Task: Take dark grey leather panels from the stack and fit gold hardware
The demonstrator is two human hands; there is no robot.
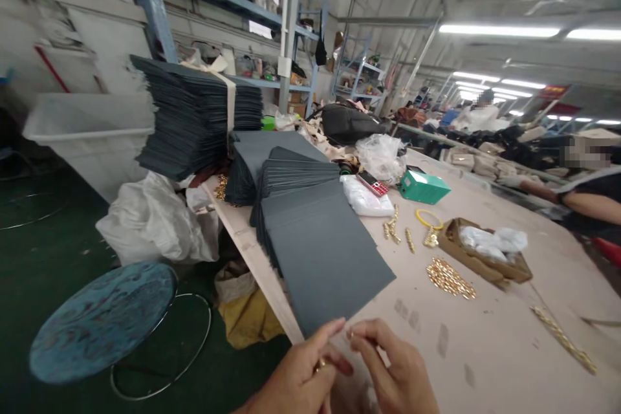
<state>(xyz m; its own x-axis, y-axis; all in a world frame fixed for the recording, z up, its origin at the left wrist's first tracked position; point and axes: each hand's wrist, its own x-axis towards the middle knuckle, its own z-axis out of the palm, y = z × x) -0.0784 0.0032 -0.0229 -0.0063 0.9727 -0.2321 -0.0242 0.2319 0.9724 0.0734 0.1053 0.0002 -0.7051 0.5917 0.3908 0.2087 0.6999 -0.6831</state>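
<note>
Fingertips of the left hand (303,372) and right hand (391,369) pinch closed on a tiny gold fitting (348,334) just below the grey sheet stack (323,252) at the bench (485,349) edge; probably light, stiff, slippery, best pinched by its ends.

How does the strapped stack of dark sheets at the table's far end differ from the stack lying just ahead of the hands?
The strapped stack is tall, bound by a beige strap, and stands at the table's far end. The near stack is low, unbound, fanned out, and lies by the left hand and right hand. Both hold dark grey sheets.
</note>
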